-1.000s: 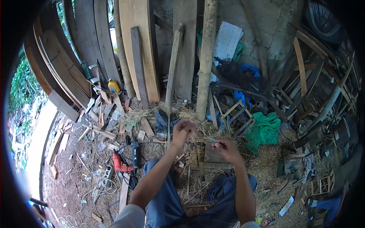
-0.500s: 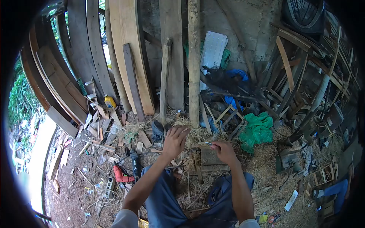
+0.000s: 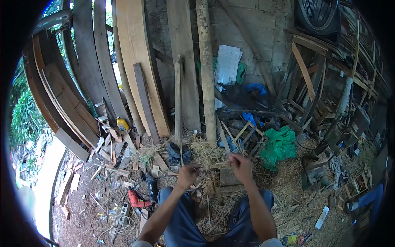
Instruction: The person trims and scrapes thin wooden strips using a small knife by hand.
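My left hand (image 3: 188,175) is above the ground between my knees, its fingers curled in. A thin pale strip (image 3: 181,155) rises just behind it; I cannot tell whether the hand touches it. To the right, my right hand (image 3: 240,166) has its fingers pinched together, and what they hold is too small to make out. Below and between the hands lies a wooden block (image 3: 228,177) beside a narrow upright piece of wood (image 3: 217,191). Straw-like shavings (image 3: 201,152) are heaped just beyond the hands.
A red power drill (image 3: 138,199) and a dark power tool (image 3: 151,187) lie left of my knees, near a power strip (image 3: 123,214). Planks (image 3: 144,82) lean at the back. Green plastic (image 3: 277,146) lies right, and a yellow bottle (image 3: 121,124) left. Scrap wood litters the ground.
My left hand has dropped lower and its fingers have curled in. The shiny metal piece seen at my right fingers no longer shows clearly. The view has tilted slightly upward.
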A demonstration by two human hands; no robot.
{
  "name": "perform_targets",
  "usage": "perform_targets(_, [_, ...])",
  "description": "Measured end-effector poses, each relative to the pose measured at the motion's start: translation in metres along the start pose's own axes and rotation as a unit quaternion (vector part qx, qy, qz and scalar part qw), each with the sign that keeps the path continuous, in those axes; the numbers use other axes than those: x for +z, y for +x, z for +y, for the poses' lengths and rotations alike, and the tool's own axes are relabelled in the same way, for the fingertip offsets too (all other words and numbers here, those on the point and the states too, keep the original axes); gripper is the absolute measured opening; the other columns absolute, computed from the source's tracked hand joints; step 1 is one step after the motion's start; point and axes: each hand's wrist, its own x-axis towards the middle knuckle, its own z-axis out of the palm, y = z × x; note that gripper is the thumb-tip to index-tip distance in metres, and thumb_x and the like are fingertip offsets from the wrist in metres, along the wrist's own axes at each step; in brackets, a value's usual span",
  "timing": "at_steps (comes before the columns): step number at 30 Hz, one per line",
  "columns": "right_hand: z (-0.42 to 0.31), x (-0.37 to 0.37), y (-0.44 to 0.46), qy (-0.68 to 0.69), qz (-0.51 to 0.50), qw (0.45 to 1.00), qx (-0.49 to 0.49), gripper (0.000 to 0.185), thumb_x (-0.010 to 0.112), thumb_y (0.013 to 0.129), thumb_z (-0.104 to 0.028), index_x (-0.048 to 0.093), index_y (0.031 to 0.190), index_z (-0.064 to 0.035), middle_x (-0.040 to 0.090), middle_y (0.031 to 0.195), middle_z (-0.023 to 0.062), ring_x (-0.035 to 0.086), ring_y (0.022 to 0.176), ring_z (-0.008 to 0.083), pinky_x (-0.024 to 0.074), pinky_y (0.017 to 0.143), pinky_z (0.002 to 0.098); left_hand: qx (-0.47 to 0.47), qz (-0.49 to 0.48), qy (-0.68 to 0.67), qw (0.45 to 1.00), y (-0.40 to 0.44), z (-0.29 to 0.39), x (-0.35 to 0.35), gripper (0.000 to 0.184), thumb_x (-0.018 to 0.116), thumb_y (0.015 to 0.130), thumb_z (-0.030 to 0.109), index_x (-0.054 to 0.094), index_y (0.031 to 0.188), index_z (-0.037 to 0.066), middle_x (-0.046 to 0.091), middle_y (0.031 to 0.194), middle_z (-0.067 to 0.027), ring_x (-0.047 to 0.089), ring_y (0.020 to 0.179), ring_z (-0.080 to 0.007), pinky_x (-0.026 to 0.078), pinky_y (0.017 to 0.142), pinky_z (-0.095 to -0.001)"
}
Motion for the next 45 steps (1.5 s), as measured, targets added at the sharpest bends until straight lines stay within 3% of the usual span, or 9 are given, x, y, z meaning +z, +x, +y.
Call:
perform_targets(4, [-0.025,0.016,-0.010,0.271,-0.168,0.922,0.219,0.020,0.056,0.092,-0.009,0.062,0.108,0.0012,0.062,0.075,0.0036,0.052,0.061,0.0075,0.0409,0.052,0.0239,-0.035,-0.028,-0.042,0.998,-0.009,0.022,0.012,0.015,0.067,0.082,0.007,0.066,0.091,-0.006,0.068,0.080,-0.0096,0.065,0.067,-0.0137,0.052,0.060,-0.0249])
perform_targets(7, [-0.019,0.029,-0.016,0.325,-0.228,0.880,0.260,0.020,0.056,0.092,-0.009,0.063,0.108,0.0009,0.061,0.075,0.0022,0.049,0.059,0.0052,0.0385,0.050,0.0206,0.057,-0.021,0.088,0.994,-0.013,0.027,0.015,0.013,0.067,0.083,0.007,0.067,0.090,-0.004,0.067,0.079,-0.0080,0.061,0.065,-0.0108,0.048,0.059,-0.0251])
perform_targets(10, [-0.022,0.026,-0.017,0.335,-0.229,0.866,0.291,0.018,0.054,0.093,-0.008,0.062,0.107,0.0001,0.057,0.073,0.0013,0.040,0.054,0.0028,0.0311,0.047,0.0164,0.066,-0.034,0.049,0.996,-0.015,0.023,0.016,0.012,0.067,0.083,0.008,0.068,0.088,-0.003,0.066,0.077,-0.0057,0.056,0.064,-0.0090,0.044,0.059,-0.0254])
perform_targets(21, [-0.026,0.016,-0.019,0.305,-0.199,0.878,0.312,0.017,0.061,0.088,-0.010,0.067,0.101,-0.0003,0.061,0.072,0.0011,0.044,0.052,0.0035,0.0340,0.046,0.0191,-0.059,-0.068,-0.119,0.989,-0.027,0.030,0.025,0.015,0.068,0.084,0.011,0.068,0.091,-0.002,0.061,0.068,-0.0026,0.055,0.061,-0.0078,0.046,0.055,-0.0226])
perform_targets(26, [-0.007,-0.007,0.000,0.322,-0.036,0.885,0.334,0.021,0.060,0.090,-0.013,0.066,0.105,-0.0007,0.060,0.075,0.0020,0.042,0.052,0.0037,0.0326,0.043,0.0197,-0.086,-0.097,-0.109,0.986,-0.045,0.029,0.023,0.015,0.066,0.085,0.011,0.068,0.093,-0.001,0.064,0.076,-0.0040,0.058,0.066,-0.0097,0.048,0.059,-0.0234])
perform_targets(30, [-0.007,-0.009,-0.010,0.350,-0.130,0.857,0.356,0.022,0.058,0.091,-0.016,0.066,0.107,-0.0033,0.060,0.075,0.0016,0.041,0.053,0.0039,0.0325,0.044,0.0195,-0.082,-0.073,-0.143,0.984,-0.044,0.027,0.018,0.015,0.066,0.085,0.011,0.068,0.093,-0.002,0.065,0.080,-0.0037,0.059,0.070,-0.0092,0.047,0.061,-0.0227])
perform_targets(34, [-0.030,0.016,-0.026,0.334,-0.233,0.875,0.262,0.018,0.058,0.091,-0.016,0.066,0.102,-0.0028,0.061,0.074,0.0012,0.042,0.054,0.0036,0.0354,0.048,0.0197,-0.024,-0.060,-0.053,0.997,-0.035,0.018,0.021,0.016,0.067,0.084,0.011,0.068,0.093,-0.002,0.066,0.081,-0.0045,0.059,0.070,-0.0089,0.046,0.061,-0.0224])
perform_targets(39, [-0.029,0.013,-0.019,0.352,-0.210,0.852,0.324,0.018,0.060,0.090,-0.013,0.065,0.099,0.0013,0.062,0.075,0.0029,0.041,0.051,0.0040,0.0340,0.047,0.0194,0.103,0.029,0.113,0.988,-0.042,0.038,0.029,0.014,0.068,0.083,0.011,0.069,0.092,0.000,0.065,0.074,-0.0035,0.057,0.065,-0.0075,0.045,0.059,-0.0231])
perform_targets(45, [-0.024,0.012,-0.018,0.342,-0.186,0.858,0.334,0.017,0.060,0.090,-0.012,0.065,0.097,0.0024,0.062,0.075,0.0041,0.041,0.050,0.0039,0.0331,0.045,0.0189,0.016,0.016,0.076,0.997,-0.043,0.043,0.032,0.013,0.068,0.081,0.010,0.069,0.090,0.001,0.064,0.073,-0.0094,0.060,0.064,-0.0142,0.048,0.060,-0.0272])
